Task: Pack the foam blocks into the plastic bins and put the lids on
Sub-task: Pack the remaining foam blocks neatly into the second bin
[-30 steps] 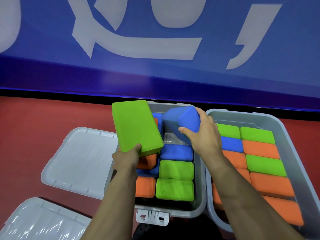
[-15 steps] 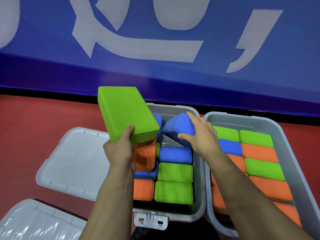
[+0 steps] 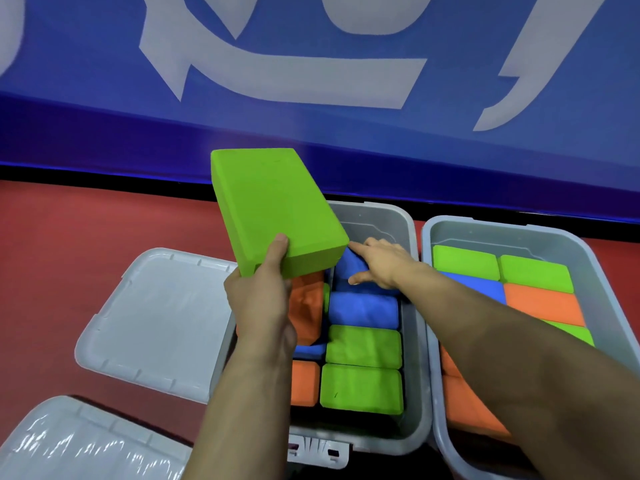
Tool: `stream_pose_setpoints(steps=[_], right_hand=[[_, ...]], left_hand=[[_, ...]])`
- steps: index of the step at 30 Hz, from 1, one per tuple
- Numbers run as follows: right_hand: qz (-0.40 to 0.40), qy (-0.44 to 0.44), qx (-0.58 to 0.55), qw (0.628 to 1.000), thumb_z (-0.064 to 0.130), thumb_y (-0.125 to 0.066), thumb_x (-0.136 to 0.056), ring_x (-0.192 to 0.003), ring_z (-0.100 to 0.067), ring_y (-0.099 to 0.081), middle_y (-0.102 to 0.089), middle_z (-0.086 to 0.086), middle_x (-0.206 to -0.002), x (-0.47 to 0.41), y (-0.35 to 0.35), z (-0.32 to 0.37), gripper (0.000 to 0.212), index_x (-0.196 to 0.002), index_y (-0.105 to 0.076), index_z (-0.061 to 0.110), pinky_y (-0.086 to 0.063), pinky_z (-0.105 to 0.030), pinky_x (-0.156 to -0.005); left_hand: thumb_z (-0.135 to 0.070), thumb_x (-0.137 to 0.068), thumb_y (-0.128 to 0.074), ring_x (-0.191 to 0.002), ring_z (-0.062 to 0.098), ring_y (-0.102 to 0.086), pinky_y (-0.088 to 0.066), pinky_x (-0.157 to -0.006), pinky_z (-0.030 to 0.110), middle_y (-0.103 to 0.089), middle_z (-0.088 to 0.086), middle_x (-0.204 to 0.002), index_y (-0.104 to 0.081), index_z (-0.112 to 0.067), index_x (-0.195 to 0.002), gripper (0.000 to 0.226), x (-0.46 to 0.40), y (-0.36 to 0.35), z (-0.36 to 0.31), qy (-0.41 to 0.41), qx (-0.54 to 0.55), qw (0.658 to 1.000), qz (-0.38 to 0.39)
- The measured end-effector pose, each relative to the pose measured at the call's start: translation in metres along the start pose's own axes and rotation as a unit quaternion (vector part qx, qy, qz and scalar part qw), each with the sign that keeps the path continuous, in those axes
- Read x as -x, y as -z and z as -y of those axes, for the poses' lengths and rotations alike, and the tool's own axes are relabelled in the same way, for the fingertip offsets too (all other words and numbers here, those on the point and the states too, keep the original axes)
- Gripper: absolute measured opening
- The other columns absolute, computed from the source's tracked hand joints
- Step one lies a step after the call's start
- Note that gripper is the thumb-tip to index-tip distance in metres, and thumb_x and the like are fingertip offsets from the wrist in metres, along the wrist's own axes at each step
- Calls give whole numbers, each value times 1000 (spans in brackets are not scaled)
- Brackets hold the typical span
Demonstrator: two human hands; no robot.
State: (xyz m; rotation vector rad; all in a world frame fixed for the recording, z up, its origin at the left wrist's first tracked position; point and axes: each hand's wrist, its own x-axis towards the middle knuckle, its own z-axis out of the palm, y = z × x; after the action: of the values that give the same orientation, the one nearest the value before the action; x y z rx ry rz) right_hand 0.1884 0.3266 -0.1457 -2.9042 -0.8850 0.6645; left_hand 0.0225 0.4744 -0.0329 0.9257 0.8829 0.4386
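Observation:
Two grey plastic bins stand side by side. The left bin [image 3: 414, 393] holds blue, green and orange foam blocks in rows. The right bin [image 3: 602, 271] is packed with green, blue and orange blocks. My left hand [image 3: 259, 303] grips a large green foam block [image 3: 273, 209] by its near end, raised and tilted above the left bin's far left corner. My right hand [image 3: 379, 263] presses down on a blue block [image 3: 348, 266] at the far end of the left bin, fingers curled over it. An orange block [image 3: 308, 306] stands tilted under my left hand.
Two grey lids lie on the red floor left of the bins: one lid [image 3: 152, 320] beside the left bin and a second lid [image 3: 83, 445] at the bottom left corner. A blue wall with white lettering [image 3: 311, 81] rises behind the bins.
My left hand lifted the green block up and to the left. My right hand pushed the blue block down from a raised tilt into the far end of the left bin.

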Motion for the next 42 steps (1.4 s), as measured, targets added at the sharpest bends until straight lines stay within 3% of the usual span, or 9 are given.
stream_pose_setpoints(steps=[13, 17, 20, 22, 25, 27, 30, 37, 42], right_hand=[[32, -16, -76, 996, 44, -41, -105, -155, -28, -8, -12, -2, -168, -48, -85, -11, 66, -162, -10, 28, -6, -49, -123], [-63, -41, -259, 963, 28, -50, -104, -146, -30, -32, -37, -9, -158, -36, -79, 10, 54, -154, -35, 19, -26, -42, -118], [-167, -96, -531, 825, 15, -51, -102, -106, -18, -55, -66, 2, -111, -5, -52, 39, 20, -116, -63, 23, -42, -28, -84], [-195, -131, -684, 690, 9, -49, -100, -97, -17, -58, -71, 3, -98, 16, -26, 58, 23, -102, -68, 22, -46, -34, -85], [-192, -122, -832, 506, 30, -44, -105, -101, -19, -66, -73, -2, -107, 56, 25, 78, 29, -118, -67, 19, -50, -38, -99], [-197, -122, -863, 448, 61, -35, -101, -108, -20, -70, -73, -4, -117, 83, 53, 83, 58, -126, -64, 17, -52, -40, -101], [-229, -111, -844, 471, 71, -44, -92, -102, -15, -73, -76, 4, -110, 116, 68, 94, 57, -119, -67, 26, -56, -38, -91], [-369, -86, -732, 566, 28, -75, -91, -77, -8, -67, -73, 6, -91, 122, 58, 87, 37, -122, -61, 14, -51, -32, -69], [-349, -86, -743, 565, 42, -81, -80, -97, -10, -72, -75, 11, -103, 112, 54, 84, 56, -125, -55, 21, -57, -44, -90]], left_hand=[[-21, -87, -77, -74, 9, -67, -50, -67, 26, -75, -12, -84, -73, -12, -103, 18, -3, -3, 6, 35, 17, 999, 27], [-18, -90, -73, -63, 3, -68, -53, -74, 31, -75, -10, -78, -72, -11, -98, 10, 2, -8, 5, 78, 51, 995, 36], [-20, -91, -72, -61, 4, -68, -54, -78, 32, -75, -8, -80, -72, -13, -96, 9, 5, -12, 5, 107, 63, 990, 60], [-22, -91, -71, -64, 4, -70, -54, -87, 34, -77, -6, -86, -71, -14, -100, 13, 5, -13, 7, 121, 74, 987, 71], [-33, -95, -67, -88, 9, -73, -54, -94, 33, -77, -2, -108, -71, -17, -113, 25, 14, -19, 4, 150, 88, 979, 110], [-35, -97, -63, -96, 11, -71, -53, -95, 31, -77, -1, -109, -72, -19, -108, 22, 20, -22, 5, 165, 112, 971, 129], [-35, -97, -62, -104, 13, -70, -52, -97, 32, -76, 1, -114, -72, -16, -115, 27, 24, -27, 9, 170, 95, 968, 159], [-46, -93, -66, -114, 29, -68, -49, -107, 42, -75, 2, -117, -68, -19, -126, 43, 25, -35, 29, 201, -40, 953, 224], [-41, -92, -71, -116, 28, -68, -45, -111, 45, -71, 1, -126, -61, -22, -136, 50, 19, -35, 37, 184, -21, 951, 248]])
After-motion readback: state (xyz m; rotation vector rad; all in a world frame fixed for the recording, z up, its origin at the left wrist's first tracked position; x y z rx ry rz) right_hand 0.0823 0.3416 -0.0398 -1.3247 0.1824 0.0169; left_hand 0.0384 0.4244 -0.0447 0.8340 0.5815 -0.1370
